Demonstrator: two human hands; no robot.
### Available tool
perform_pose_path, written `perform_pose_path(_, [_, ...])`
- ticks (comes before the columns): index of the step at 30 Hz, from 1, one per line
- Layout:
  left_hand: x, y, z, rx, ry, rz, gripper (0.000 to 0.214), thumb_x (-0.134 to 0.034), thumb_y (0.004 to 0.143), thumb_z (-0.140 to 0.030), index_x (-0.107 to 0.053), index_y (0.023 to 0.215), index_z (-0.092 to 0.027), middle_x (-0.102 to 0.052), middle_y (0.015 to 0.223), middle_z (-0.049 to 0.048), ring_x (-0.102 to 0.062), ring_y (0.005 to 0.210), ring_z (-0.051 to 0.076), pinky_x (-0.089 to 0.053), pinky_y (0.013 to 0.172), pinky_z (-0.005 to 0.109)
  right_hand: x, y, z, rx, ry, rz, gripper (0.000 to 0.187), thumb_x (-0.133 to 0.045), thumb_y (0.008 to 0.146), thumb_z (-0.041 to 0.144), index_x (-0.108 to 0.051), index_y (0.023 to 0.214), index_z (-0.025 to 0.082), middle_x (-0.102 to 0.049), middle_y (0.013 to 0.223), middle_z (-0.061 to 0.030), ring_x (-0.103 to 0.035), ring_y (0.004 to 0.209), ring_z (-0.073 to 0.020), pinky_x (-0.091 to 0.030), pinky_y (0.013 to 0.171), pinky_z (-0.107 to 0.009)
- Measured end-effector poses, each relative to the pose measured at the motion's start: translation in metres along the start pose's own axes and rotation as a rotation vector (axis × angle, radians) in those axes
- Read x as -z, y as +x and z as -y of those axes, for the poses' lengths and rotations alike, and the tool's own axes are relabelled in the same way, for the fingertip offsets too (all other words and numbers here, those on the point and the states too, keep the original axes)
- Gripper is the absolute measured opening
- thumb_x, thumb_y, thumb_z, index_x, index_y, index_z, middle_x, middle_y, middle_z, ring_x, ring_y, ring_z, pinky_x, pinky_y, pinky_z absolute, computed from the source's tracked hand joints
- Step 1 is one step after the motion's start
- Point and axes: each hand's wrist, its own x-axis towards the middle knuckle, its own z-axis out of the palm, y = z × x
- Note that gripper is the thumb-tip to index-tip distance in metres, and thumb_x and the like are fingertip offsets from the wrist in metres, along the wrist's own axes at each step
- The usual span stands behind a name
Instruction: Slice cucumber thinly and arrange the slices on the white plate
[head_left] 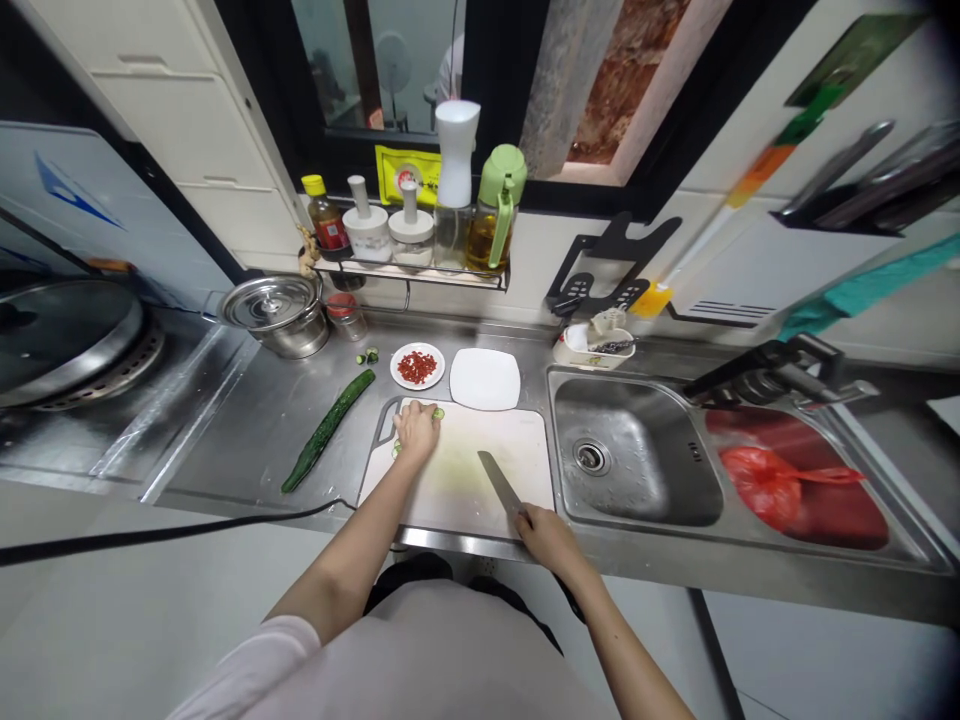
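Observation:
My right hand (540, 530) grips a kitchen knife (498, 480) by its handle, the blade angled over the white cutting board (487, 505) toward its middle. At the board's upper left, my left hand (418, 430) is curled over small cucumber pieces (439, 413); its palm hides part of them. A bit of cut cucumber also shows at the hand's left side. A damp greenish patch marks the board's middle. Left of the board, a long whole cucumber (328, 430) lies slanted on the steel counter. Several cucumber ends (367, 356) rest beyond its tip.
Behind the board stand a plate of chopped red chilli (418, 367) and a white square plate (485, 379). A double sink (637, 450) is on the right, with a red plastic bag (761, 485). A lidded pot (274, 312) and a seasoning rack (420, 268) stand behind.

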Motion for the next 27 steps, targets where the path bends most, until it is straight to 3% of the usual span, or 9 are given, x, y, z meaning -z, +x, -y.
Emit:
perform_pose_path(16, [-0.005, 0.005, 0.0, -0.046, -0.028, -0.03, 0.023, -0.046, 0.089, -0.018, -0.064, 0.101, -0.024, -0.067, 0.106, 0.0086, -0.054, 0.109, 0.027, -0.029, 0.092, 0.04, -0.001, 0.001, 0.0, 0.012, 0.014, -0.034, 0.036, -0.034, 0.095, 0.035, -0.066, 0.105, 0.021, -0.07, 0.102, -0.0078, -0.063, 0.097, -0.0212, -0.035, 0.071, -0.027])
perform_pose_path(20, [0.0, 0.002, -0.001, 0.011, -0.131, -0.032, 0.023, -0.046, 0.088, -0.017, -0.064, 0.099, -0.024, -0.069, 0.105, 0.0064, -0.057, 0.107, 0.024, -0.031, 0.091, 0.038, 0.0, 0.0, 0.002, 0.013, 0.028, -0.038, 0.036, -0.035, 0.095, 0.035, -0.066, 0.107, 0.022, -0.07, 0.102, -0.0079, -0.063, 0.097, -0.0216, -0.036, 0.073, -0.027])
perform_pose_path(27, [-0.002, -0.011, -0.004, 0.136, -0.395, 0.072, 0.023, -0.055, 0.083, -0.023, -0.063, 0.104, -0.027, -0.072, 0.092, -0.0006, -0.064, 0.09, 0.018, -0.04, 0.084, 0.031, -0.002, 0.002, 0.005, 0.013, 0.035, -0.053, 0.035, -0.035, 0.094, 0.033, -0.067, 0.106, 0.022, -0.07, 0.101, -0.0084, -0.064, 0.097, -0.0228, -0.038, 0.073, -0.028])
